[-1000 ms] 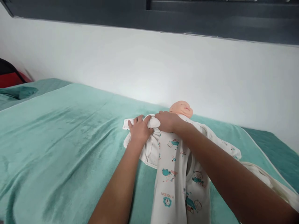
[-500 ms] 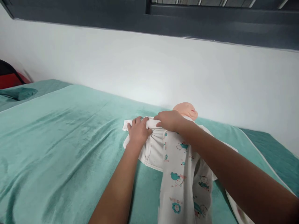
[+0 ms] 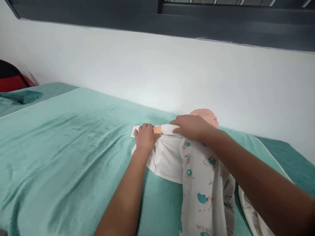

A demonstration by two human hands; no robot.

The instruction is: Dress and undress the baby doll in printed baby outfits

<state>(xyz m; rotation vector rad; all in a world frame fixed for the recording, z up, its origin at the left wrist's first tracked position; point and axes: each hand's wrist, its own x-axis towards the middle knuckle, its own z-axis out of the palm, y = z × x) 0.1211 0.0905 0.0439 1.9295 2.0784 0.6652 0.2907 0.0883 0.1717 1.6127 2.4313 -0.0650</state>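
A baby doll [image 3: 205, 114] lies on the green bed cover, its head turned to the right and partly behind my right hand. Between my hands a short length of the doll's arm [image 3: 157, 129] shows bare. My left hand [image 3: 145, 136] is closed around that arm's outer end. My right hand [image 3: 193, 126] grips the white sleeve [image 3: 168, 129] higher on the arm, fingers bent over it. Beneath spreads a white garment [image 3: 169, 157], its cuff end poking out left of my left hand. White cloth printed with teal animals [image 3: 199, 193] covers the doll's body and hangs toward me.
Green velvety cover [image 3: 73, 147] spreads across the bed, with wrinkles at left. Another printed cloth [image 3: 253, 209] lies at lower right under my right forearm. A white wall [image 3: 123, 65] rises behind, below a dark window frame [image 3: 98, 16]. A red and black object [image 3: 12, 80] sits far left.
My right hand has moved right with the sleeve, and bare doll arm now shows between my hands. The doll's head and printed cloth have shifted right. My left hand stays nearly in place.
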